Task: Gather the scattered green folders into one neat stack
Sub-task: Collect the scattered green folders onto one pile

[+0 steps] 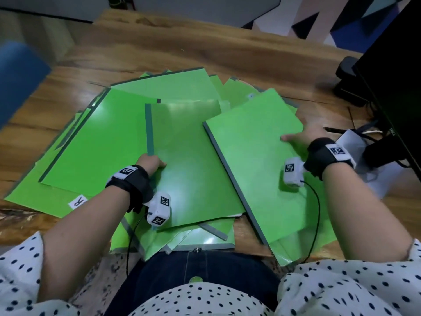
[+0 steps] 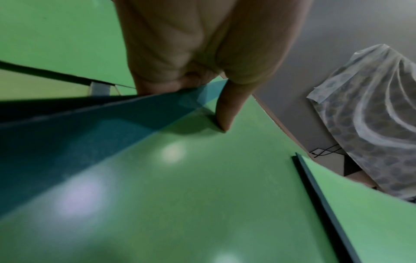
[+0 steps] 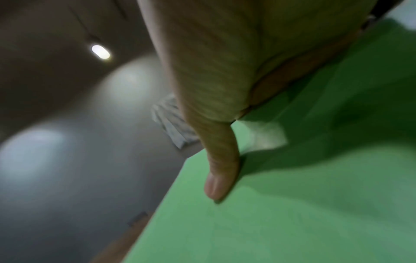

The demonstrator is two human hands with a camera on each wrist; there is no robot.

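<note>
So nearest the person's lap, at about 6 o'clock on the wooden tabletop (image 1: 205,49), a few flat glossy green folders with grey spine strips (image 1: 180,238) stick out over the table edge, half buried under the rest. Just past those, the left hand (image 1: 149,164) has the middle green folder with the dark teal spine strip (image 1: 193,156) by its left edge: in the left wrist view the thumb (image 2: 227,110) lies on top of the cover and the other fingers (image 2: 153,83) curl under the spine, so it's a pinch on that edge, not a flat press. Over at 3 o'clock the right hand (image 1: 300,137) holds the tilted green folder with the grey spine on its left side (image 1: 257,160) by its right edge, thumb (image 3: 219,170) flat on top; the fingers go under the edge and I can't tell how they lie. The key thing: both folders run long-ways roughly 6 to 12, but the right one is skewed, top end leaning toward 1 o'clock, and its spine overlaps the middle folder's right edge. I'd guess the next move is swinging that right one toward 9 o'clock to square it on the middle one. Further out, from 10 to 1 o'clock, more fanned green folders (image 1: 164,85) sit at odd angles, and a black monitor (image 1: 396,71) stands at the far right.
</note>
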